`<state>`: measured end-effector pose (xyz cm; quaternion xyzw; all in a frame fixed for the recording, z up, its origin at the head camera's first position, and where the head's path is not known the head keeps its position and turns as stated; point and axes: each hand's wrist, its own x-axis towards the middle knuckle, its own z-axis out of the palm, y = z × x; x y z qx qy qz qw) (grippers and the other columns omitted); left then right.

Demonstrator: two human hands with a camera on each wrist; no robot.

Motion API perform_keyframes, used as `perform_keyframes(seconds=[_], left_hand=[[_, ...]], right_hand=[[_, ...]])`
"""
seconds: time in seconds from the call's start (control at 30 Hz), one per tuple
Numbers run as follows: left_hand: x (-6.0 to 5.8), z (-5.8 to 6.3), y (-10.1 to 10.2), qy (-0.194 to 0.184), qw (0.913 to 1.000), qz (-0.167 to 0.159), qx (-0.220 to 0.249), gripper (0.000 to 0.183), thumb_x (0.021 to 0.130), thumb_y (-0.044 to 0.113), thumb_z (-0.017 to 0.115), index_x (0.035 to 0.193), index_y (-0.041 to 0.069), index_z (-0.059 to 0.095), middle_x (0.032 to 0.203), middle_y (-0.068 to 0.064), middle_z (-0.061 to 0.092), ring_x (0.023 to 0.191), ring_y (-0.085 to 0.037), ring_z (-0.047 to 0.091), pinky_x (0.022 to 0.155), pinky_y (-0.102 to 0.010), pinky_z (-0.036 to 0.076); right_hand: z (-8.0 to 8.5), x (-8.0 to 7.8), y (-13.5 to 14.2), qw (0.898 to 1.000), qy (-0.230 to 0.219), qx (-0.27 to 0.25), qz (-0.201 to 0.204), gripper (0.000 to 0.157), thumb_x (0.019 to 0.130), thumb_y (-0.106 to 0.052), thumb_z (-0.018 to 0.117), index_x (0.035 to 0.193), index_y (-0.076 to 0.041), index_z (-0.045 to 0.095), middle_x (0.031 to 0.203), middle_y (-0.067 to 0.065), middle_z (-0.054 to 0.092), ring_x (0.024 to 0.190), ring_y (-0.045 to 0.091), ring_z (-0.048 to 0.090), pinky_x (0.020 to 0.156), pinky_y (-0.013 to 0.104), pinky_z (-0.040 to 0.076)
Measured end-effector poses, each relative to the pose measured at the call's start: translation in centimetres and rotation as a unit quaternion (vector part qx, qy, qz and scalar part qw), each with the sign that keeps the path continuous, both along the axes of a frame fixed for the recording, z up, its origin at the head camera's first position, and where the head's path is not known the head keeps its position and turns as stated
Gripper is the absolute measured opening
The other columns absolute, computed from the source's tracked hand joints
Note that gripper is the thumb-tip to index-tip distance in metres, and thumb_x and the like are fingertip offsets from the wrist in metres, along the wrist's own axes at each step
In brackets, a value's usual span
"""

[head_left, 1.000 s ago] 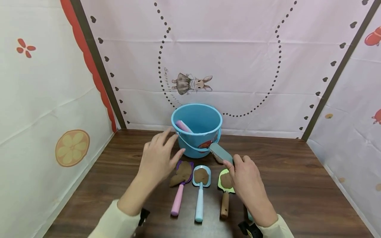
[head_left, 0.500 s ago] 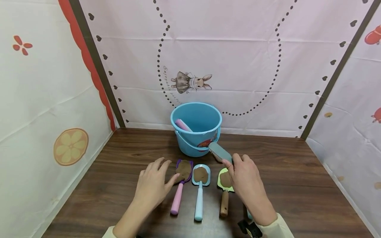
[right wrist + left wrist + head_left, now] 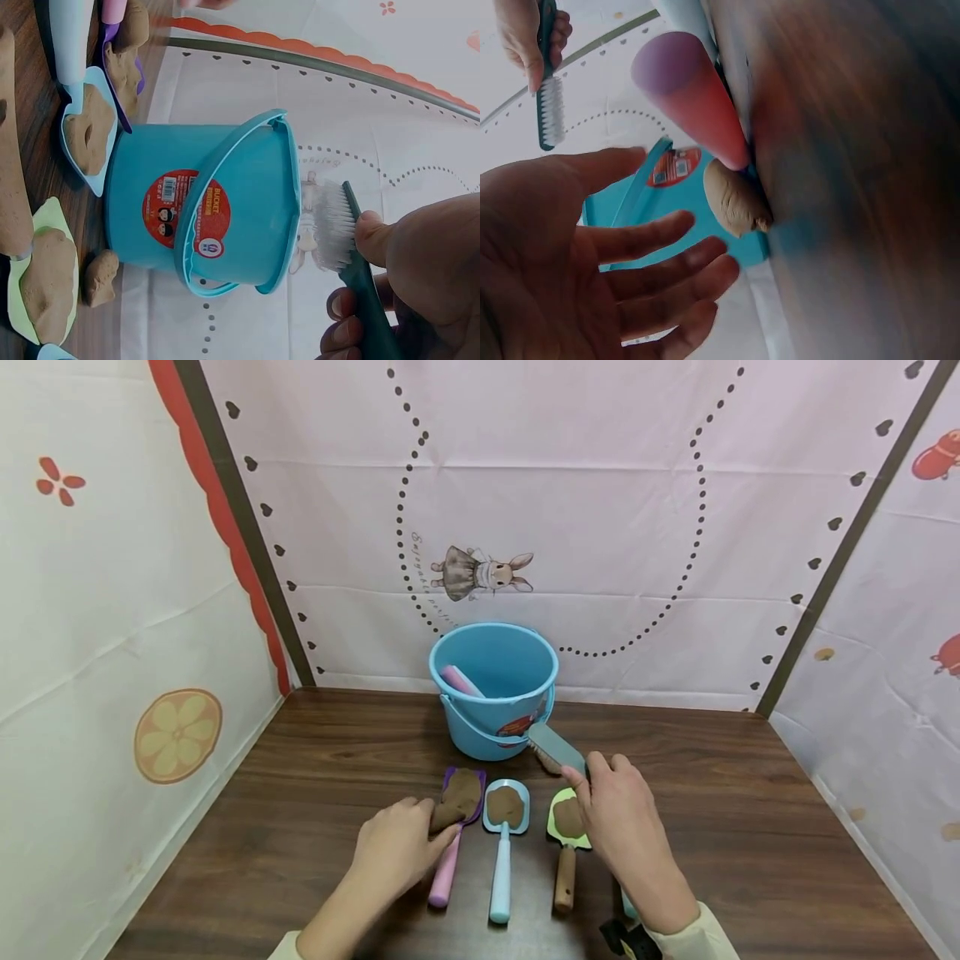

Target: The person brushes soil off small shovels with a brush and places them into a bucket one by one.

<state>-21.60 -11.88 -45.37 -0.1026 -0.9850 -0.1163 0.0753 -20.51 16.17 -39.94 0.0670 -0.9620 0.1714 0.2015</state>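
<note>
My right hand [image 3: 622, 810] grips a brush [image 3: 557, 749] with a dark green back and white bristles, held in front of the bucket's right side. Bristles show plainly in the right wrist view. My left hand [image 3: 397, 847] is beside a purple shovel with a pink handle [image 3: 445, 872], its fingers spread and loosely bent. A brown, sand-like mass [image 3: 461, 793] lies on that shovel and overhangs its left edge. In the left wrist view a gap shows between the fingers and the brown lump [image 3: 735, 199].
A light-blue shovel [image 3: 501, 877] and a green one with a wooden handle [image 3: 566, 877] lie alongside, each bearing brown material. The blue bucket [image 3: 480, 735] stands behind, a pink-and-white object [image 3: 460, 680] inside. A brown lump [image 3: 101, 277] sits by its base. Something light blue [image 3: 628, 906] is mostly under my right forearm.
My left hand has come down from beside the bucket's left rim to the overhanging brown mass at the purple shovel. The right hand keeps the brush in nearly the same place.
</note>
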Motion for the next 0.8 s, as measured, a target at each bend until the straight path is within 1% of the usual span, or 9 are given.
perform_keyframes(seconds=[0.07,0.17,0.23,0.27,0.4,0.5,0.67,0.8], left_hand=[[-0.1,-0.2,0.3,-0.038,0.9992,0.003,-0.009,0.041,0.087,0.055,0.074,0.089,0.015,0.07,0.073,0.0,0.059,0.065,-0.023,0.06,0.053,-0.045,0.048],[-0.4,-0.7,0.8,-0.077,0.9966,0.005,-0.027,0.042,0.083,0.058,0.076,0.079,0.017,0.069,0.075,-0.003,0.062,0.067,-0.025,0.061,0.056,-0.047,0.049],[-0.5,-0.9,1.1,-0.089,0.9955,0.003,-0.032,0.045,0.079,0.059,0.079,0.084,0.015,0.072,0.076,-0.005,0.063,0.068,-0.026,0.062,0.055,-0.047,0.049],[-0.6,-1.0,1.3,-0.09,0.9953,0.001,-0.033,0.046,0.078,0.059,0.08,0.088,0.014,0.073,0.079,-0.007,0.065,0.07,-0.028,0.064,0.056,-0.047,0.05],[-0.9,-1.3,1.8,-0.087,0.9953,-0.005,-0.043,0.052,0.074,0.057,0.084,0.1,0.012,0.075,0.08,-0.008,0.066,0.073,-0.03,0.066,0.056,-0.047,0.051],[-1.2,-1.3,2.1,-0.095,0.994,-0.004,-0.054,0.043,0.076,0.053,0.083,0.082,0.012,0.069,0.074,-0.005,0.061,0.069,-0.027,0.063,0.054,-0.045,0.049],[-1.6,-1.1,2.3,-0.102,0.9935,0.007,-0.051,0.031,0.08,0.04,0.078,0.073,0.014,0.064,0.068,-0.003,0.057,0.064,-0.025,0.06,0.051,-0.045,0.048],[-1.6,-1.1,2.4,-0.1,0.9939,0.007,-0.046,0.027,0.081,0.031,0.076,0.068,0.015,0.059,0.067,-0.003,0.057,0.061,-0.023,0.059,0.049,-0.044,0.048]], right_hand=[[-0.1,0.0,0.0,1.0,0.002,0.0,0.002,0.035,0.102,-0.036,0.06,0.095,-0.001,0.06,0.072,0.007,0.043,0.062,0.02,0.043,0.057,0.034,0.043],[-0.2,0.0,0.1,1.0,0.008,0.0,0.005,0.035,0.102,-0.035,0.06,0.095,-0.001,0.06,0.071,0.007,0.043,0.062,0.02,0.042,0.057,0.034,0.043],[-0.2,0.0,0.1,1.0,0.013,0.0,0.007,0.034,0.102,-0.034,0.061,0.093,-0.001,0.059,0.071,0.007,0.042,0.061,0.02,0.041,0.056,0.034,0.042],[-0.2,0.0,0.1,1.0,0.014,0.0,0.008,0.034,0.102,-0.034,0.061,0.091,-0.002,0.059,0.07,0.007,0.041,0.06,0.019,0.041,0.056,0.033,0.041],[-0.2,0.0,0.1,1.0,0.019,0.0,0.013,0.034,0.102,-0.034,0.061,0.088,-0.003,0.056,0.069,0.006,0.04,0.059,0.018,0.038,0.054,0.032,0.039],[-0.1,0.0,0.1,1.0,0.021,0.001,0.016,0.034,0.102,-0.033,0.062,0.087,-0.004,0.056,0.068,0.006,0.039,0.058,0.018,0.037,0.054,0.031,0.038],[0.0,0.0,0.1,1.0,0.016,-0.001,0.014,0.033,0.102,-0.034,0.061,0.09,-0.003,0.058,0.07,0.006,0.04,0.059,0.018,0.039,0.055,0.032,0.04],[0.1,0.0,0.1,1.0,0.017,-0.002,0.014,0.033,0.102,-0.033,0.061,0.092,-0.002,0.059,0.07,0.006,0.041,0.06,0.019,0.039,0.055,0.032,0.04]])
